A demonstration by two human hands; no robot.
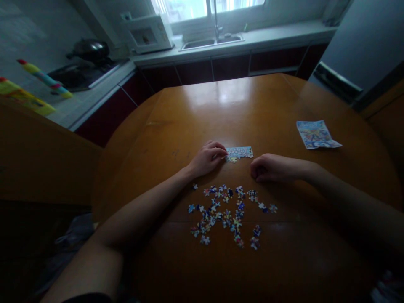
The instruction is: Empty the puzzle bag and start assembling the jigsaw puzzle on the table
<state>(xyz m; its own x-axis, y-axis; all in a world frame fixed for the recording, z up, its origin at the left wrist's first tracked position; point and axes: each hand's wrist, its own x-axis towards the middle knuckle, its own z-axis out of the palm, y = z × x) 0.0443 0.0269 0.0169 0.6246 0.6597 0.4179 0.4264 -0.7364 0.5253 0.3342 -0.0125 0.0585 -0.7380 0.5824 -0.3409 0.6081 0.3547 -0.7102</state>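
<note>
A partly joined jigsaw puzzle (240, 152), pale blue and white with an uneven lower edge, lies flat on the wooden table. At its left end is my left hand (208, 159), thumb and fingertips pinched at the border, apparently on a puzzle piece that the fingers mostly cover. My right hand (267, 167) rests on the table just right of the puzzle, its fingers curled into a loose fist with nothing showing in them. Nearer to me, between my forearms, many loose puzzle pieces (217, 215) are scattered, some overlapping.
A creased, printed picture sheet (317, 135) lies at the table's right side. Beyond the round wooden table (240, 101) stand a counter with a sink (211, 43), a white microwave (148, 34) and a stove with a dark pot (90, 49). A fridge (362, 46) is at right.
</note>
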